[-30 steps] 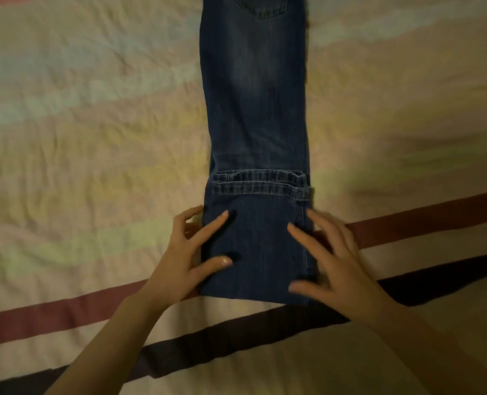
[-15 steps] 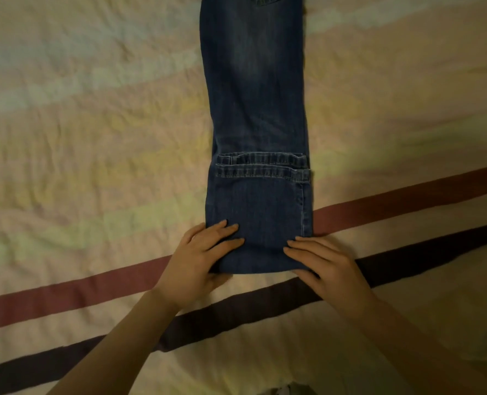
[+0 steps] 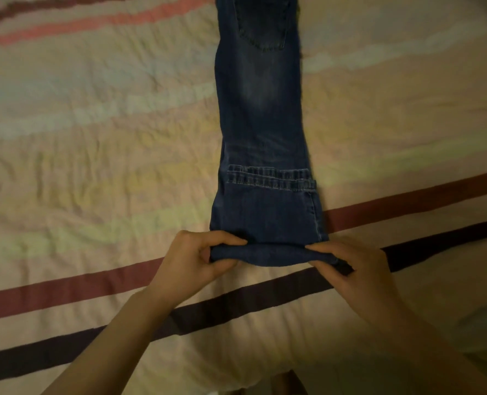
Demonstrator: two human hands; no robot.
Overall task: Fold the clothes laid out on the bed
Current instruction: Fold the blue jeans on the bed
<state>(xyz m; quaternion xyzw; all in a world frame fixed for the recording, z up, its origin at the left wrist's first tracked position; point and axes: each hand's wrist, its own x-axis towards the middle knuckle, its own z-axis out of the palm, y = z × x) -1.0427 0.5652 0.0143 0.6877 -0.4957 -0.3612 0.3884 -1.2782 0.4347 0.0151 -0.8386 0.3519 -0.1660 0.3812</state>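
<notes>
Seemingly rolled denim jeans [image 3: 262,115] hem, left hand [image 3: 192,259] and right hand [image 3: 356,269] fingers clamped on it, rumpled striped bedsheet [image 3: 94,143]

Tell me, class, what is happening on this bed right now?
A person is folding dark blue denim jeans laid lengthwise on a striped bedsheet. The left hand and right hand each pinch a corner of the near folded edge, lifting it slightly. The hems already lie folded up over the legs.
</notes>
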